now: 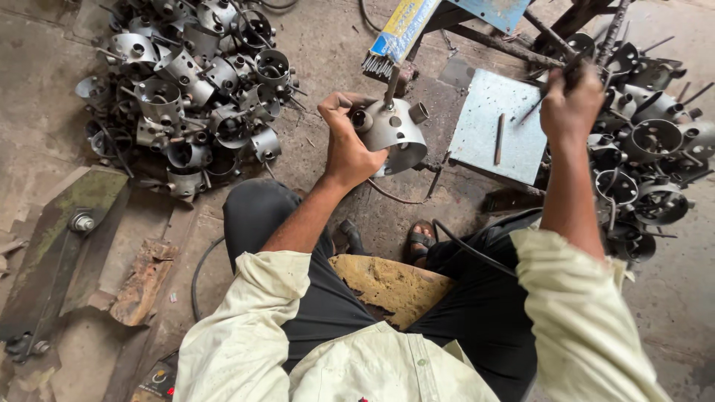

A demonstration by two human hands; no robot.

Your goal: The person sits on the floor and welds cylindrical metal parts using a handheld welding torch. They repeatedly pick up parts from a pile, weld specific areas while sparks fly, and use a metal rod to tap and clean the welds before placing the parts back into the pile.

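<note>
i see my left hand [348, 145] closed around the side of a curved sheet-metal collar [395, 134] with holes and short tube stubs, held up over the concrete floor [328, 67] between my knees. my right hand [572, 104] is clenched on a dark rod-like tool [555, 85], raised over the small steel plate [495, 123] that serves as my desk. more collars lie in a heap to the left [186, 82] and another heap to the right [648, 149]. a packet of welding rods [398, 33] leans just beyond the held piece. i judge the collar stiff and fairly light, but its cut edges look sharp, so the smooth outer wall near the stub is the safest grip.
</note>
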